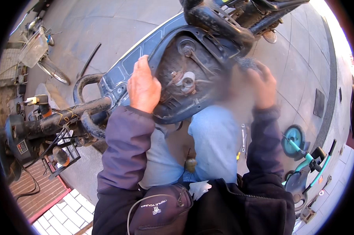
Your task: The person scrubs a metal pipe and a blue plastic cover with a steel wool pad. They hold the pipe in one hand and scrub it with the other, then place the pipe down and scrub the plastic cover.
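A scooter-like vehicle frame stretches across in front of my knees. At its middle sits a dirty black plastic shell (202,33) with a deep hollow. Inside the hollow are a round metal fitting (188,82) and a bent pipe (200,62). My left hand (144,87) is closed on the shell's left rim, beside the blue-grey panel (120,72). On the right, my right hand (261,84) grips a dark grey, fuzzy-looking wad (247,62) near the shell's right edge. The area between that hand and the shell is blurred, and the wad's exact kind is unclear.
Wrenches (243,138) lie on the paving by my right knee. A teal child's bike (302,152) lies farther right. At the left are the frame's black tube (67,115) with loose wires and a bicycle (47,66) behind. A dark bar (91,58) lies on the ground.
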### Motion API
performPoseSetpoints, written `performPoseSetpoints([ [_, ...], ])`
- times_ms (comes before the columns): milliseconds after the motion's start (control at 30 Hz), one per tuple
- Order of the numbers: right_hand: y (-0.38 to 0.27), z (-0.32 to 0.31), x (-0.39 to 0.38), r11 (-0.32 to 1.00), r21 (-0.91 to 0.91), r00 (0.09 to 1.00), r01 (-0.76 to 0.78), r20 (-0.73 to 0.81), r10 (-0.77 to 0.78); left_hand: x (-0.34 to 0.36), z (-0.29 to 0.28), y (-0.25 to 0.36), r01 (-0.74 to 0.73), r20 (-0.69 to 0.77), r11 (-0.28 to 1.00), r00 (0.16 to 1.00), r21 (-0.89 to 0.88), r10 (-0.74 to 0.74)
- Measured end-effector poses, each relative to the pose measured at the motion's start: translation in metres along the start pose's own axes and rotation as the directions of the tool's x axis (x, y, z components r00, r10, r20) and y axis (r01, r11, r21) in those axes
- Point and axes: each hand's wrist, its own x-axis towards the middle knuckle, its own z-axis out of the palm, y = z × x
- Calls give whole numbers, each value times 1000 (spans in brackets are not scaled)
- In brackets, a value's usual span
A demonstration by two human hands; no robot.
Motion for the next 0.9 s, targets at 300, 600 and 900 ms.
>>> performPoseSetpoints([
  [300,-1,11,-16,928,-343,989,146,59,-134,-3,-3,-5,4,19,1000,1000,-4,-4],
  [600,-13,13,-17,911,-339,963,235,-48,-266,-1,-5,-3,17,24,1000,1000,23,-17],
  [900,-23,-14,-33,960,-222,943,170,319,-93,-2,-3,-4,-3,13,1000,1000,13,3],
])
